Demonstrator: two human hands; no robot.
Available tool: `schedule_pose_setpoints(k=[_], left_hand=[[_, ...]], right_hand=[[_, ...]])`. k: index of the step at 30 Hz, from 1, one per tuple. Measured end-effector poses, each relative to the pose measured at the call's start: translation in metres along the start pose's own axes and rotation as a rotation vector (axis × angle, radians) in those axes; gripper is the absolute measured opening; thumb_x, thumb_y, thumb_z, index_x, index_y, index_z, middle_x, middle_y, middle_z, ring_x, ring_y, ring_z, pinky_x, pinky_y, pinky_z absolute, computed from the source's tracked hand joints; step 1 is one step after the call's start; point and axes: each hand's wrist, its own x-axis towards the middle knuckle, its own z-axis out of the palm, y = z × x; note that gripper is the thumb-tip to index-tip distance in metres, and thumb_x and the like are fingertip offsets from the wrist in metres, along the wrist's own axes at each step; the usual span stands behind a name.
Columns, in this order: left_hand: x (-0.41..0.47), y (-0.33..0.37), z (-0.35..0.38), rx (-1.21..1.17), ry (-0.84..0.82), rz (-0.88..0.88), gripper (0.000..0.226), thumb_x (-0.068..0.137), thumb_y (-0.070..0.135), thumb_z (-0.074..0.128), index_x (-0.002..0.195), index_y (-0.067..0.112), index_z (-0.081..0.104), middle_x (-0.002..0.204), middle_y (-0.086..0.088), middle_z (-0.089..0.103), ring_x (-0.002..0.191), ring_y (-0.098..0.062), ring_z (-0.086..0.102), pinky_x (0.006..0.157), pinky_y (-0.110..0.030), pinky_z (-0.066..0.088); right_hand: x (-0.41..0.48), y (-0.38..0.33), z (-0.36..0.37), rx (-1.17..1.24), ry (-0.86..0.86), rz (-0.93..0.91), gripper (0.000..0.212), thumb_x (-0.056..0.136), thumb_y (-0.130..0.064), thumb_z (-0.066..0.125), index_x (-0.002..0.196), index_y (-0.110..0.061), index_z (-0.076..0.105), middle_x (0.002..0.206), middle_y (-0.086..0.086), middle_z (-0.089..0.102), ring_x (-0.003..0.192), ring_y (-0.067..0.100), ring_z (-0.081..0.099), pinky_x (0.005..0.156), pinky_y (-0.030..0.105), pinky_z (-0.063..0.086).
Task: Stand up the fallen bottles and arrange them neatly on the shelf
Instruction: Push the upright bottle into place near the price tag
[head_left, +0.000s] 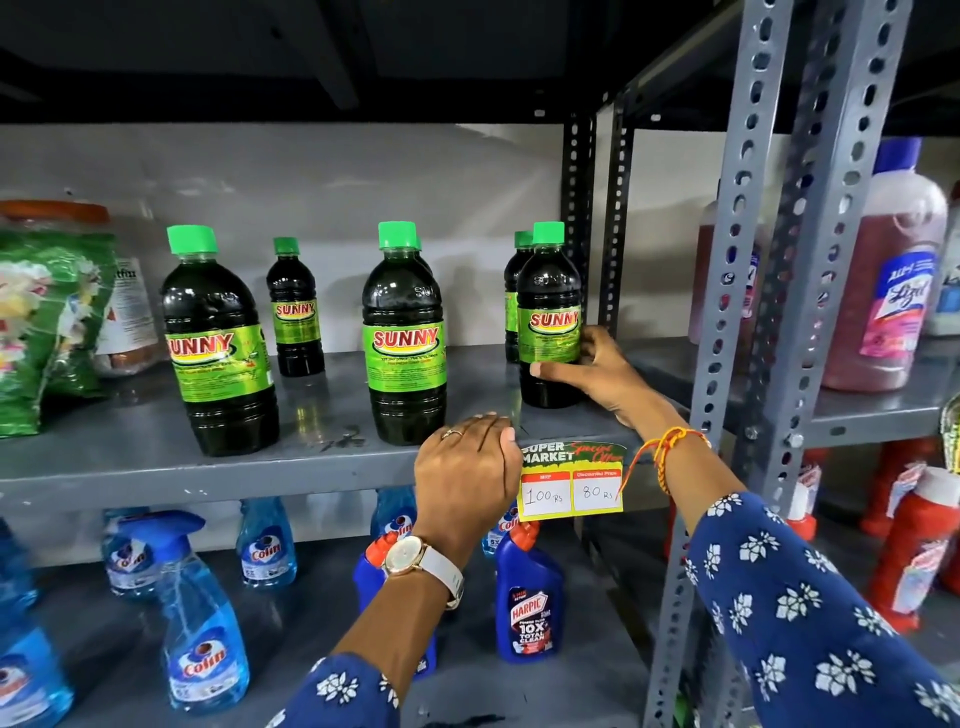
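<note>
Several dark green Sunny bottles with green caps stand upright on the grey metal shelf. A large bottle is at the left, a small one behind it, another large one in the middle. At the right end my right hand is wrapped around the lower half of a small bottle, which stands on the shelf; one more small bottle is partly hidden behind it. My left hand rests fingers-down on the shelf's front edge, holding nothing.
A green packet and a jar sit at the shelf's left end. A price card hangs from the front lip. Blue spray bottles and a Harpic bottle fill the lower shelf. Slotted uprights separate the neighbouring bay with pink Lizol bottles.
</note>
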Motion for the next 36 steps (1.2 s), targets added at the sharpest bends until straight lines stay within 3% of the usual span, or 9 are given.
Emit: schedule_pose_setpoints(k=[5, 9, 18, 23, 28, 33, 36], left_hand=[[0.001, 0.008, -0.011, 0.001, -0.014, 0.006, 0.031, 0.086, 0.017, 0.043, 0.08, 0.007, 0.072, 0.081, -0.007, 0.074, 0.072, -0.021, 0.069, 0.066, -0.029, 0.051], [-0.002, 0.008, -0.009, 0.007, -0.055, 0.001, 0.033, 0.087, 0.017, 0.04, 0.077, 0.007, 0.07, 0.076, -0.008, 0.072, 0.066, -0.022, 0.067, 0.061, -0.029, 0.051], [-0.001, 0.006, -0.013, 0.008, -0.123, -0.043, 0.037, 0.089, 0.018, 0.035, 0.078, 0.008, 0.069, 0.074, -0.007, 0.071, 0.064, -0.024, 0.065, 0.06, -0.029, 0.049], [0.0, 0.008, -0.018, 0.005, -0.153, -0.053, 0.038, 0.088, 0.019, 0.034, 0.078, 0.008, 0.07, 0.075, -0.008, 0.072, 0.065, -0.024, 0.065, 0.061, -0.029, 0.05], [0.0, 0.008, -0.018, -0.002, -0.152, -0.063, 0.039, 0.088, 0.02, 0.033, 0.079, 0.008, 0.07, 0.076, -0.008, 0.072, 0.065, -0.024, 0.066, 0.063, -0.03, 0.05], [-0.001, 0.008, -0.018, -0.013, -0.162, -0.07, 0.04, 0.087, 0.02, 0.035, 0.08, 0.008, 0.072, 0.079, -0.008, 0.073, 0.068, -0.023, 0.067, 0.066, -0.03, 0.051], [0.0, 0.01, -0.021, -0.061, -0.18, -0.062, 0.042, 0.089, 0.021, 0.033, 0.084, 0.006, 0.072, 0.083, -0.009, 0.073, 0.072, -0.024, 0.068, 0.069, -0.031, 0.051]], right_hand=[[-0.017, -0.015, -0.006, -0.051, 0.028, -0.03, 0.073, 0.05, -0.036, 0.087, 0.109, -0.022, 0.046, 0.103, -0.005, 0.06, 0.1, 0.016, 0.057, 0.089, 0.032, 0.046], [-0.029, -0.013, -0.008, -0.067, 0.019, -0.043, 0.07, 0.054, -0.032, 0.087, 0.109, -0.026, 0.043, 0.098, -0.016, 0.057, 0.092, 0.001, 0.054, 0.073, 0.016, 0.041], [-0.055, -0.017, -0.012, -0.049, 0.048, -0.104, 0.063, 0.056, -0.028, 0.086, 0.106, -0.024, 0.048, 0.096, -0.018, 0.061, 0.088, -0.009, 0.055, 0.063, 0.0, 0.04], [-0.058, -0.019, -0.012, -0.077, 0.046, -0.104, 0.065, 0.058, -0.032, 0.085, 0.109, -0.023, 0.047, 0.099, -0.018, 0.059, 0.094, -0.005, 0.054, 0.069, 0.01, 0.041], [-0.058, -0.019, -0.012, -0.079, 0.032, -0.098, 0.066, 0.057, -0.035, 0.085, 0.11, -0.026, 0.046, 0.098, -0.021, 0.058, 0.093, -0.008, 0.052, 0.067, 0.006, 0.04], [-0.059, -0.019, -0.012, -0.088, 0.035, -0.1, 0.073, 0.053, -0.043, 0.085, 0.112, -0.025, 0.046, 0.104, -0.014, 0.061, 0.099, 0.002, 0.056, 0.083, 0.022, 0.044], [-0.064, -0.022, -0.008, -0.04, 0.07, -0.085, 0.091, 0.05, -0.053, 0.081, 0.122, -0.021, 0.037, 0.111, -0.007, 0.058, 0.104, 0.009, 0.056, 0.094, 0.034, 0.046]])
